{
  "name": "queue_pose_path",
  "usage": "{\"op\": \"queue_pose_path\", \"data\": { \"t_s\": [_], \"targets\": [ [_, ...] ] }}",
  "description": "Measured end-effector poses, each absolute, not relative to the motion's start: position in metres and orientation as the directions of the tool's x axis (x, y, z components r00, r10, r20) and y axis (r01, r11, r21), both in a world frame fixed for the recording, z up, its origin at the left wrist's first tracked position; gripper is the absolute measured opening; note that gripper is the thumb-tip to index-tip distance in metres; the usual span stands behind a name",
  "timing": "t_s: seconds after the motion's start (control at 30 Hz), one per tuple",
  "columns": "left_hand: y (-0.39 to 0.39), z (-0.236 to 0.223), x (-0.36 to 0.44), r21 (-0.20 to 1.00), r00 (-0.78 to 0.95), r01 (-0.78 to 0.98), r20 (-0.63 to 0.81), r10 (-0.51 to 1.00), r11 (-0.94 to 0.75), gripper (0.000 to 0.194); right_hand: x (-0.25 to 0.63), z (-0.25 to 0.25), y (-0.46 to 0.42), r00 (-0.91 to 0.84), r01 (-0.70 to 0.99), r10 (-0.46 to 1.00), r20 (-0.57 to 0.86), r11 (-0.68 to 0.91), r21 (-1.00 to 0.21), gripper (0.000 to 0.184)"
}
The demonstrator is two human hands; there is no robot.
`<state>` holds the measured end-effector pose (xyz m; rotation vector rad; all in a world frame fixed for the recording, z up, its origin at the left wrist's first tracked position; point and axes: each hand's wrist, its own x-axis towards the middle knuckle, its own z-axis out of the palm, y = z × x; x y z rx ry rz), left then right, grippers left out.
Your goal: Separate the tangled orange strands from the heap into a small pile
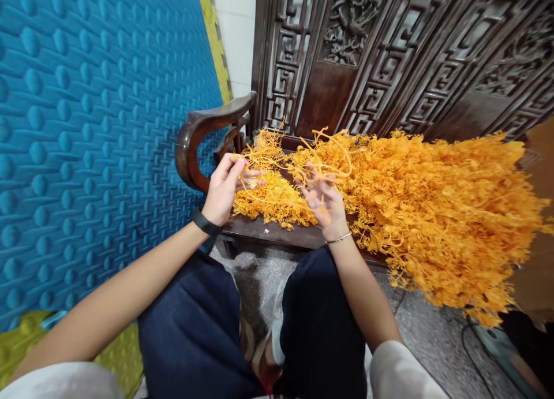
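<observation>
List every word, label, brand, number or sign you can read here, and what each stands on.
No readable text.
Orange, stringy heap of strands: no label visible.
Plain black wristband: no lettering visible.
Dark, carved wooden panels: fretwork and relief, no readable characters.
Small white speck on the dark brown wooden bench: too small to make out.

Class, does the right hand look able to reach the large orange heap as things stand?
Probably yes: the right hand is beside the large heap of frilly orange strands, with nothing visible blocking the way.
</observation>
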<state>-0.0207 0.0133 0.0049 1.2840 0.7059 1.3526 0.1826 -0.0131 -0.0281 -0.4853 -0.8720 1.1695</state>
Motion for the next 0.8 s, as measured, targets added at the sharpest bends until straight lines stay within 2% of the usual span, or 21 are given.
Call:
{"op": "queue_pose_path", "data": {
  "t_s": [0.2, 0.33, 0.63, 0.8],
  "targets": [
    [0.013, 0.000, -0.022, 0.917, 0.299, -0.179, 0.395, 0.869, -0.356, 0.021, 0.183, -0.026, -0.013, 0.191, -0.577, 0.937, 0.292, 0.348, -0.739, 0.010],
    [0.013, -0.003, -0.023, 0.899, 0.303, -0.102, 0.435, 0.848, -0.425, 0.020, 0.185, -0.026, -0.014, 0.198, -0.578, 0.935, 0.294, 0.353, -0.736, 0.009],
    [0.016, -0.006, -0.024, 0.906, 0.300, -0.095, 0.420, 0.856, -0.412, 0.019, 0.189, -0.029, -0.014, 0.188, -0.574, 0.939, 0.287, 0.342, -0.744, 0.007],
    [0.015, -0.004, -0.022, 0.915, 0.275, -0.132, 0.404, 0.873, -0.382, 0.019, 0.186, -0.024, -0.018, 0.121, -0.511, 0.913, 0.390, 0.394, -0.764, 0.006]
  ]
}}
